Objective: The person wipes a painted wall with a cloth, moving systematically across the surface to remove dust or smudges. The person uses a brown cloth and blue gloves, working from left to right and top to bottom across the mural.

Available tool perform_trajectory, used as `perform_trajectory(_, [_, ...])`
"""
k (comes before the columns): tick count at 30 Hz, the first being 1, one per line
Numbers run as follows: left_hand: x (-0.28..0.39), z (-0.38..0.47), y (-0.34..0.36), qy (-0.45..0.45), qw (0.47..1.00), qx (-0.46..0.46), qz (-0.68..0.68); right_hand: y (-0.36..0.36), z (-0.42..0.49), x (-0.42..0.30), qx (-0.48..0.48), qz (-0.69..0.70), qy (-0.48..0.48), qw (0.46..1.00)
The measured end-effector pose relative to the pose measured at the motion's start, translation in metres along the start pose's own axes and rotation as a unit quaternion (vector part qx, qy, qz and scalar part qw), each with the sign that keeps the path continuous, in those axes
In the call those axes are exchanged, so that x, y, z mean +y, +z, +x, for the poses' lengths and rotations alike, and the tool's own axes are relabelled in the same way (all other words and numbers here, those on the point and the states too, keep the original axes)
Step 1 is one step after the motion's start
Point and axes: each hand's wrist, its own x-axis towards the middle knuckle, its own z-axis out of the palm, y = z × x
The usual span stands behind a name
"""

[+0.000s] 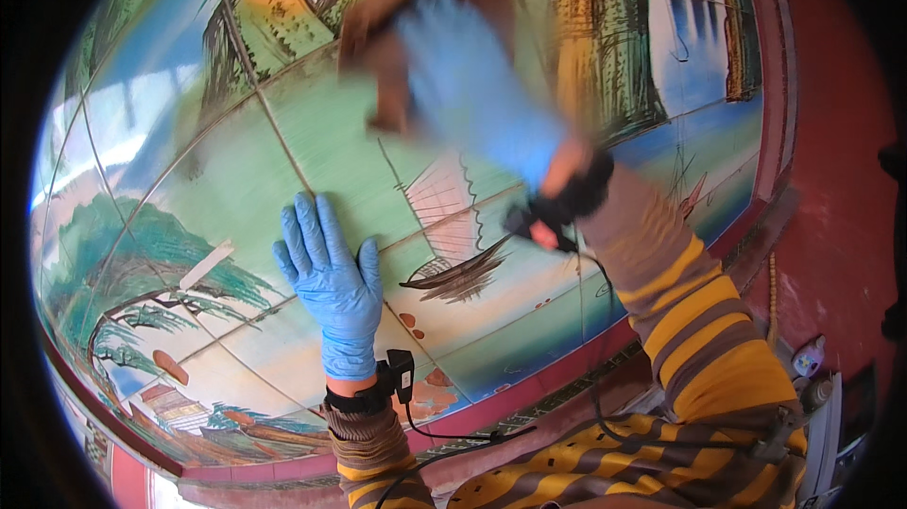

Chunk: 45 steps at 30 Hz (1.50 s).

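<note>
My left hand [333,289], in a blue disposable glove, lies flat on a mural of painted glazed tiles [305,112]. Its palm faces the surface and it holds nothing. Higher up, my right hand [468,76], also gloved in blue, is spread over a brown cloth [382,34] against the tiles. Hand and cloth are both blurred, and the glove hides part of the cloth. Between my hands shows a painted sailboat [446,225]. Each wrist wears a black strap with a cabled device, one of them a black module [400,374] at the left wrist.
A raised dark-red border [772,84] frames the mural, with a red wall [836,154] beyond it at right. Black cables [453,442] run from my wrists past the striped clothing. Several small objects, including a jar-like item [815,392], stand at lower right.
</note>
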Motion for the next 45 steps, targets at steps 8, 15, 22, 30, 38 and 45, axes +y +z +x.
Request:
perform_trajectory(8, [-0.002, 0.000, -0.001, 0.008, 1.000, -0.008, 0.003, -0.027, -0.037, 0.033, -0.122, 0.033, -0.074, 0.989])
perform_trajectory(15, [-0.003, -0.002, 0.001, 0.002, 1.000, -0.016, 0.014, 0.010, 0.079, 0.088, 0.077, -0.087, 0.112, 0.987])
perform_trajectory(22, [-0.002, 0.000, 0.000, 0.021, 1.000, 0.004, 0.002, -0.016, -0.006, -0.040, -0.012, 0.104, -0.139, 0.985])
perform_trajectory(30, [-0.005, -0.002, -0.002, 0.014, 1.000, -0.016, -0.004, 0.001, 0.021, 0.070, 0.100, -0.014, -0.085, 0.991])
perform_trajectory(38, [-0.004, -0.001, 0.000, 0.024, 1.000, 0.001, -0.010, 0.005, 0.051, 0.091, 0.062, -0.050, 0.054, 0.995])
perform_trajectory(45, [-0.003, -0.001, -0.002, 0.012, 1.000, 0.008, -0.020, -0.032, -0.061, 0.033, -0.054, 0.019, 0.077, 0.995])
